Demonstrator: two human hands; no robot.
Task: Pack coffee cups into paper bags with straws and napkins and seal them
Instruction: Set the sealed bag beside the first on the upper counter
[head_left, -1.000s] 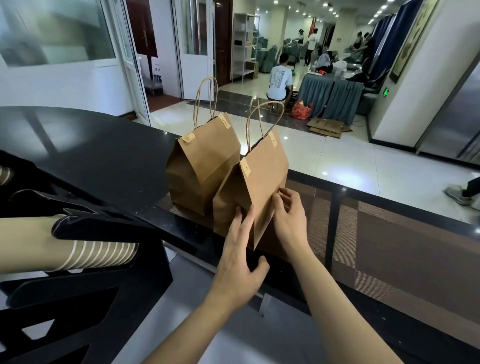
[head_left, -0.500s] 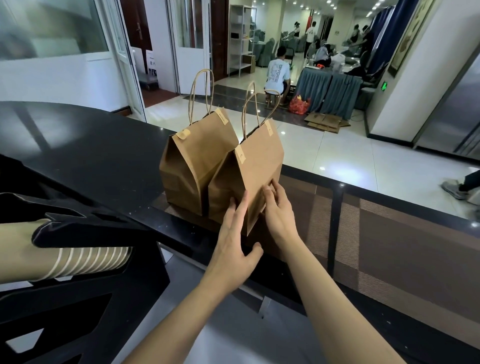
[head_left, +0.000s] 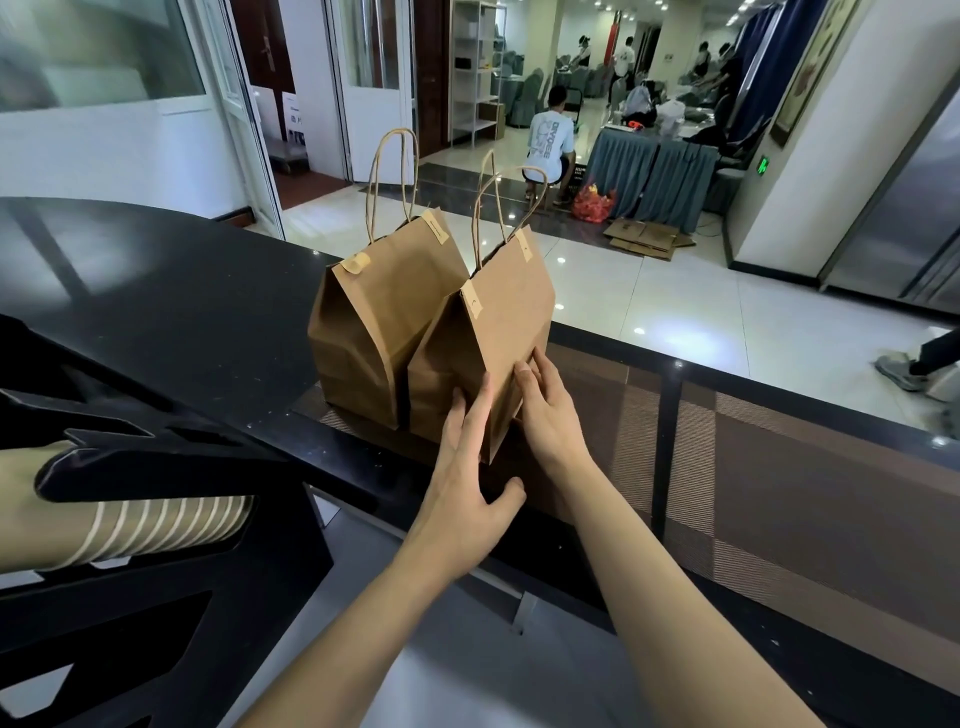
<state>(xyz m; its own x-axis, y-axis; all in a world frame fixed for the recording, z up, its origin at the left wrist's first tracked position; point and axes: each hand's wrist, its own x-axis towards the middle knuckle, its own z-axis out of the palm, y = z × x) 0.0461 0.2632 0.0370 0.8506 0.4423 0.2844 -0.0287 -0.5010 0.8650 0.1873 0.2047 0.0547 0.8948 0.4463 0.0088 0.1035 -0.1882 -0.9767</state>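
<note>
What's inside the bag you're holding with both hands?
Nothing inside shows. The nearer paper bag is folded shut at the top with two stickers, handles upright. Left hand and right hand press its lower sides. Cups, straws or napkins cannot be confirmed.

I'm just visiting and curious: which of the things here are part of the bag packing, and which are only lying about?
Part of the job:
- near paper bag, sealed with stickers, both hands on it
- far paper bag, also sealed
- left hand
- right hand
- stack of paper cups

Just lying about:
- flattened cardboard on the floor
- white shelf unit
</note>
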